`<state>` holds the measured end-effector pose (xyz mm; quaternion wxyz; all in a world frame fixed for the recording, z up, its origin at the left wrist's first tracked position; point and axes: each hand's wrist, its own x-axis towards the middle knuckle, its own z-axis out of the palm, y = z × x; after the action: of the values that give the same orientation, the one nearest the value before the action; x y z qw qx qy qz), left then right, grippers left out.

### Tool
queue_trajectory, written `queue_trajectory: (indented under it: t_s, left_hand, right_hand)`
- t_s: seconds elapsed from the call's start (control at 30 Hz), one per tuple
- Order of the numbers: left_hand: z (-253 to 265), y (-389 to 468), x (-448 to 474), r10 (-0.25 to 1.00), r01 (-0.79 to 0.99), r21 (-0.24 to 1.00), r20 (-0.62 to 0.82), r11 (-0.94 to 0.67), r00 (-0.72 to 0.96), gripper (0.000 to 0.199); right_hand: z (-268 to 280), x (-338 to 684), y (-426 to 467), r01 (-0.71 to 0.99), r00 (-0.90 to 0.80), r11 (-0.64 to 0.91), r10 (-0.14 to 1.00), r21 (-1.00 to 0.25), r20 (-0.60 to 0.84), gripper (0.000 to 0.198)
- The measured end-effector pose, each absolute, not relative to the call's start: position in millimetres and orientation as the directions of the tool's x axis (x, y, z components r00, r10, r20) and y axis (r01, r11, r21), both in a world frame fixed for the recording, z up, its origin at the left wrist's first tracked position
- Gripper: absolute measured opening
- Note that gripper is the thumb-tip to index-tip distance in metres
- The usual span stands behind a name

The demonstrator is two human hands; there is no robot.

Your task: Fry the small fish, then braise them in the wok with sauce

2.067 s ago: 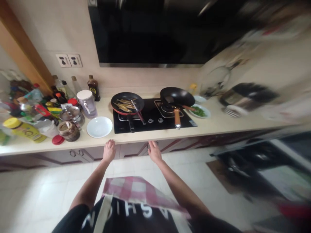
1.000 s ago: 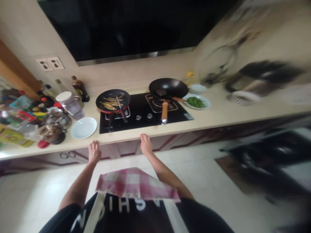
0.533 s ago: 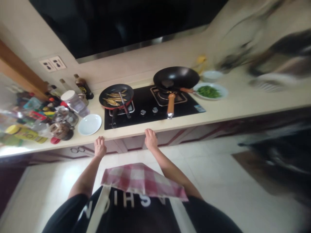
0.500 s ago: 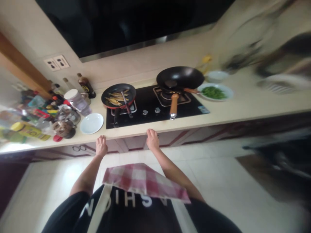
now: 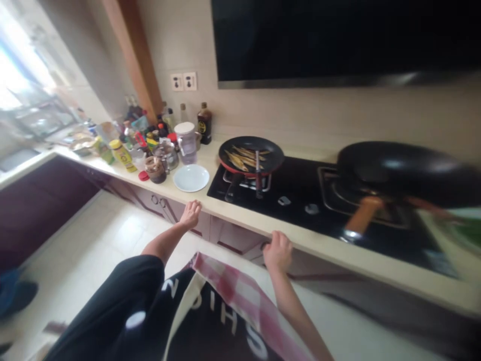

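Frying pan point(image 5: 276, 150) is showing black inside, red outside; fish point(image 5: 244, 159) are showing golden brown. Plate point(image 5: 191, 178) is showing bluish white. Wok point(image 5: 406, 168) is gleaming black, its handle point(image 5: 363, 218) showing orange-brown. Hob point(image 5: 296, 178) is showing black, countertop point(image 5: 319, 245) cream. Squeeze bottle point(image 5: 122, 155) is showing yellow, loose lid point(image 5: 143, 176) red. Apron flap point(image 5: 240, 291) is showing pink-and-white checks; pale letters point(image 5: 228, 320) are standing out on black cloth point(image 5: 195, 326).

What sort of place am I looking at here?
Probably a home kitchen: a stove bears a wok and a frying pan of what look like small fish, and bottles stand on the counter.
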<state>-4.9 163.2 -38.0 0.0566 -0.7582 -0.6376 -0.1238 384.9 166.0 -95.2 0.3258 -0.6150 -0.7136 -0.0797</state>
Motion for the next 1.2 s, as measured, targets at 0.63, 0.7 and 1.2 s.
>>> queue_trajectory:
  t_s: [0.63,0.7,1.2]
  left_hand:
    - [-43,158,3,0.95,0.973,0.11,0.263,-0.202,0.167,0.068]
    - [-43,157,4,0.944,0.971,0.107,0.28,-0.212,0.175,0.065]
    - [-34,156,2,0.946,0.98,0.096,0.293,-0.176,0.142,0.065]
  right_hand:
    - [-89,394,163,0.93,-0.091,0.289,0.777,-0.225,0.623,0.039]
    - [-91,394,165,0.925,-0.101,0.306,0.771,-0.226,0.629,0.039]
    - [-105,392,179,0.95,-0.115,0.274,0.754,-0.15,0.646,0.039]
